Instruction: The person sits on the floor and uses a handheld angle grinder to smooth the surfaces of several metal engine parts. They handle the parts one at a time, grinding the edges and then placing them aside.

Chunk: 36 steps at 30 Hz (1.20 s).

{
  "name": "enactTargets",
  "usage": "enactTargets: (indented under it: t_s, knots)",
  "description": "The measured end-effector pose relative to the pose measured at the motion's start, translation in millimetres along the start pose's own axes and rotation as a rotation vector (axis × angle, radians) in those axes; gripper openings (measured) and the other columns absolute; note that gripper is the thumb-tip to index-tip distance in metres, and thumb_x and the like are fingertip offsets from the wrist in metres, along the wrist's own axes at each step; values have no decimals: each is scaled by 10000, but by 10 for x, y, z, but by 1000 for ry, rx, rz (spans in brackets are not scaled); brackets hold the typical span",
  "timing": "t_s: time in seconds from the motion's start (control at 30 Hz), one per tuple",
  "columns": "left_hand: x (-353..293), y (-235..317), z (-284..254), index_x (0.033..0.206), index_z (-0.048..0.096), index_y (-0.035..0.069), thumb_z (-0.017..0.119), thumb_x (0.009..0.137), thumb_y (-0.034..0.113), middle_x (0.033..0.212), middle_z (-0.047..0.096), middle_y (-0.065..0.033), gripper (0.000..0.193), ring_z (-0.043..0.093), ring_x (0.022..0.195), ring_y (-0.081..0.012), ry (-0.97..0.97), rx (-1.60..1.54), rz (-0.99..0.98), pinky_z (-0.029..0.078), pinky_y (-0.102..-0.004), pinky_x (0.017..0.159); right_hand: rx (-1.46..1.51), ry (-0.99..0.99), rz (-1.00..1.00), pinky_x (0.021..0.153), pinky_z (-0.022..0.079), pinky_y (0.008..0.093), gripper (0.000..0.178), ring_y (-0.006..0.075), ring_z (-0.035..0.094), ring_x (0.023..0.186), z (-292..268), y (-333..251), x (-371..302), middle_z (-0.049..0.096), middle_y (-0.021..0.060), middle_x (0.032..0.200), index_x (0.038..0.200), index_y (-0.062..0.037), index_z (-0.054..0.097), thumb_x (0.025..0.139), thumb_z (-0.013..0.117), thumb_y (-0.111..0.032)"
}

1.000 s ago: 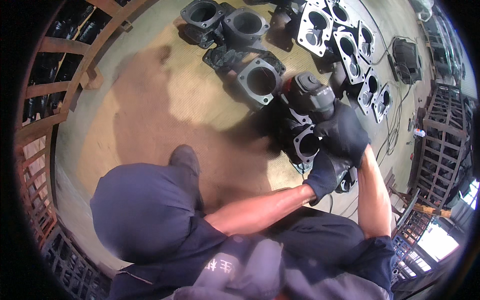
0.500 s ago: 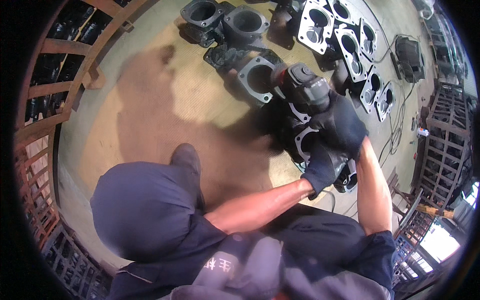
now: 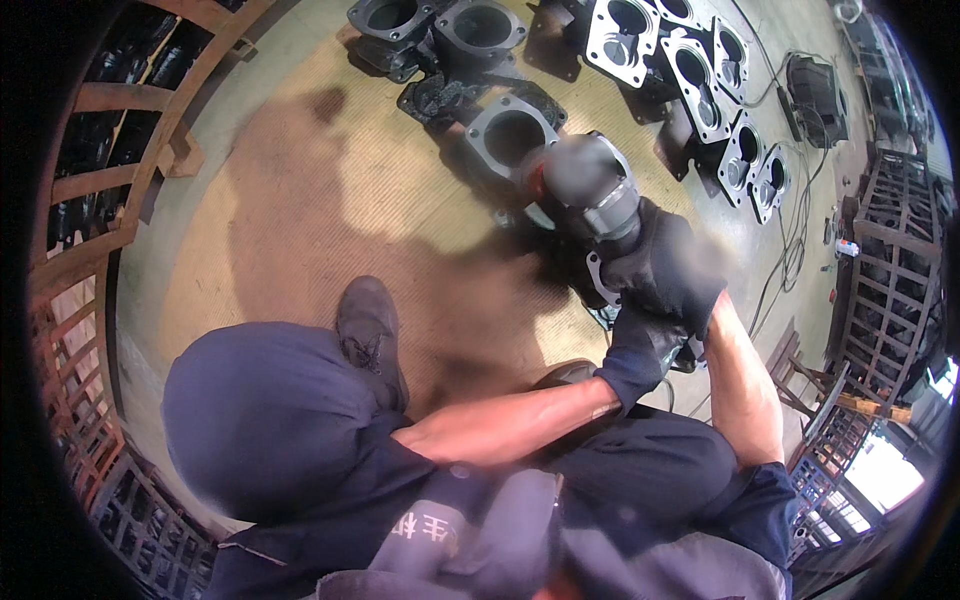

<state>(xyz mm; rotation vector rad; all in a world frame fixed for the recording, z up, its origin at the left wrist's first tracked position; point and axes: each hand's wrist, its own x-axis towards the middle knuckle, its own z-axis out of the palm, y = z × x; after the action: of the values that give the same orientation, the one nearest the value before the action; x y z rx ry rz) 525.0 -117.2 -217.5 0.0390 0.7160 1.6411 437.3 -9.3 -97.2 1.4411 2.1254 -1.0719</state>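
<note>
A dark grey power tool, by its shape an angle grinder, is held in both gloved hands. My right hand, in a black glove, wraps its body just behind the head. My left hand, also gloved, is closed lower down at the tool's rear end, its fingers partly hidden. The grinder's head, with a reddish part at its front, lies over the right edge of a dark metal casting with a round bore and a pale machined flange. Whether it touches the flange cannot be made out. Another flange shows below the tool.
Two more bored castings stand at the far left of the group. Several castings with bright flange faces are at the far right. Cables trail over the floor beside a dark box. Wooden crates line the left, metal racks the right.
The castings sit slightly higher and further left in the view. My hands and the grinder have shifted a little left, staying by the same bored casting. More of my shoe shows.
</note>
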Motion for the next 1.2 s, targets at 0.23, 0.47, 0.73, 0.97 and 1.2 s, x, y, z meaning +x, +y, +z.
enactTargets:
  t_s: [0.23,0.47,0.73,0.97,1.2]
  knots:
    - [324,410,70,1430,494,12,657,991,102,1338,584,-116,476,534,1258,-167,-197,354,-22,431,-307,1082,125,150,-75,850,565,402,456,362,737,936,-182,471,379,745,230,955,1085,26,683,696,791,-187]
    - [258,223,-45,1447,468,6,621,1009,82,1397,556,-110,471,521,1299,-172,-206,246,1,421,-303,1103,133,181,-72,772,530,326,425,174,634,815,-67,235,155,709,104,898,1075,25,656,675,743,-92]
    - [-180,83,-39,1363,545,16,754,922,251,1298,655,-135,542,606,1237,-198,-40,267,36,488,-336,1009,15,118,-42,798,536,331,548,170,614,803,193,203,-155,721,114,929,1137,32,647,623,773,-111]
    - [-169,454,19,1387,514,11,718,926,154,1316,617,-135,525,582,1236,-223,-158,564,126,461,-377,1070,135,177,-127,828,538,333,569,150,625,827,78,68,-285,725,65,960,1169,28,652,628,777,-94]
    - [415,1448,1074,1475,478,86,741,881,360,1338,632,-212,705,596,1269,-352,-553,682,422,479,-417,1053,-656,698,-789,834,573,394,234,312,716,965,-1356,232,-482,725,126,961,937,-109,728,713,747,-46]
